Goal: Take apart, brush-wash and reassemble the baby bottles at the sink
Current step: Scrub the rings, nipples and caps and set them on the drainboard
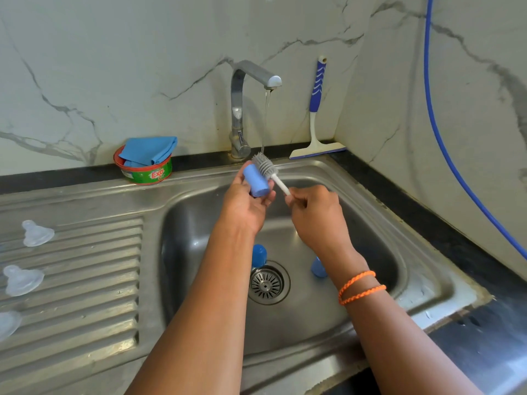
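Note:
My left hand [244, 203] grips a light blue bottle cap [255, 180] over the steel sink [370, 223]. My right hand [313, 216] pinches the white handle of a grey silicone bottle brush [265, 164], whose bristled head lies against the cap under the thin stream from the tap [242, 109]. Two more blue caps [259, 255] [318, 267] lie in the basin near the drain [266, 283]. Three clear silicone teats [36, 233] [21, 280] [8, 323] rest on the ribbed drainboard at the left.
A green and red dish-soap tub [148, 173] with a blue cloth [149, 149] on top sits on the sink's back ledge. A blue-handled squeegee [316, 115] leans in the corner. A blue hose [445, 143] runs down the right wall.

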`<state>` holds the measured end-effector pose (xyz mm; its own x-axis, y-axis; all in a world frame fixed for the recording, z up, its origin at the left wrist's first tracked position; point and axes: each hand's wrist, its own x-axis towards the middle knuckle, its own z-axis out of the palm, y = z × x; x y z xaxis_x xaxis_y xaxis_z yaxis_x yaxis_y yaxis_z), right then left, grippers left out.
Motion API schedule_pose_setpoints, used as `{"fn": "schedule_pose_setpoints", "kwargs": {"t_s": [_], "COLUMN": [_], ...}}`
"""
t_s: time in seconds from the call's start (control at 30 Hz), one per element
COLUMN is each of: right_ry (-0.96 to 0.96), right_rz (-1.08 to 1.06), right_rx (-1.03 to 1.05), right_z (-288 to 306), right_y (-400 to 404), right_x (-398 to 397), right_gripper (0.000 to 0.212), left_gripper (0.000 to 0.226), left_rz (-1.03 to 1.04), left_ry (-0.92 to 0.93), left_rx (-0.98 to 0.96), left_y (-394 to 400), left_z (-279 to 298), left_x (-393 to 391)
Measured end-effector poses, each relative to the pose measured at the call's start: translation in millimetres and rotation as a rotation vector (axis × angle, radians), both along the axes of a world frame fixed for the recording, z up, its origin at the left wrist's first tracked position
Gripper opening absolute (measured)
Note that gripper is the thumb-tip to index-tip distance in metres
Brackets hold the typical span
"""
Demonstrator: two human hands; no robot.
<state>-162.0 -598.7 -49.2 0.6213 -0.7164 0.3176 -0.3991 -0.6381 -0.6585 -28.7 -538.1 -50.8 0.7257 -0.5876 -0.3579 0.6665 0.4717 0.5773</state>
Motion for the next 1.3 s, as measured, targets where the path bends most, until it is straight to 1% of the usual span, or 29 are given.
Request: {"fn": "schedule_pose_setpoints", "kwargs": {"t_s": [0.1, 0.27, 0.37, 0.43, 0.5, 0.53, 0.67, 0.8, 0.87, 0.93, 0.97, 1.0, 1.1, 1.2, 1.3], "right_ry": [-0.028, -0.069, -0.077, -0.061, -0.042, -0.03, 0.054, 0.028, -0.015, -0.049, -0.061, -0.069, -0.076, -0.049, 0.022], "right_rz": [-0.048, 0.014, 0.059, 0.074, 0.075, 0.076, 0.105, 0.03, 0.014, 0.005, -0.001, -0.008, 0.024, 0.103, 0.145], "right_rx": [-0.038, 0.005, 0.034, 0.069, 0.103, 0.111, 0.092, 0.077, 0.07, 0.032, 0.022, 0.021, 0.036, 0.075, 0.117], "right_z": [1.4, -1.1, 1.4, 1.0, 0.3, 0.3, 0.7, -1.6, 1.0, 4.3, 5.4, 5.9, 6.7, 8.4, 10.7], "right_y": [-1.4, -6.2, -3.0, -0.2, 0.5, -0.3, -4.1, -4.7, -2.9, -0.2, 0.4, 0.0, -3.4, -5.3, -8.0], "right_x": [5.5, 2.0, 1.5, 0.8, -0.9, -3.0, -13.3, -11.4, -5.2, 0.1, 2.1, 3.0, -0.1, -7.5, -15.4], "right_gripper": [0.017, 0.019, 0.02, 0.02, 0.019, 0.02, 0.023, 0.019, 0.019, 0.033, 0.039, 0.042, 0.039, 0.022, 0.019], "left_gripper": [0.039, 0.036, 0.044, 0.041, 0.031, 0.03, 0.041, 0.037, 0.028, 0.023, 0.026, 0.03, 0.037, 0.036, 0.038], "left_rz": [-0.059, -0.045, -0.069, -0.013, 0.06, 0.081, 0.129, 0.1, 0.037, -0.039, -0.065, -0.082, -0.098, -0.001, 0.08], "left_ry": [0.034, 0.052, 0.007, 0.032, 0.103, 0.137, 0.194, 0.11, 0.061, 0.009, -0.017, -0.036, -0.045, 0.026, 0.068], "left_rx": [-0.06, -0.172, -0.152, -0.16, -0.2, -0.228, -0.249, -0.184, -0.171, -0.125, -0.101, -0.078, -0.056, -0.095, -0.108], "left_y": [-2.7, -2.6, -3.2, -4.9, -5.3, -4.3, 0.8, 0.2, -0.8, -2.3, -3.4, -4.0, -4.9, -1.2, 0.5], "left_z": [0.9, 0.5, 4.8, 5.0, 1.8, 0.7, 0.0, -2.3, -1.4, 0.3, -0.4, -1.1, -0.5, 2.9, 1.2], "left_x": [-9.0, -7.0, -10.9, -11.4, -5.2, -1.9, 2.9, 5.6, 2.7, -4.3, -6.2, -7.4, -7.0, -1.9, 6.0]}}
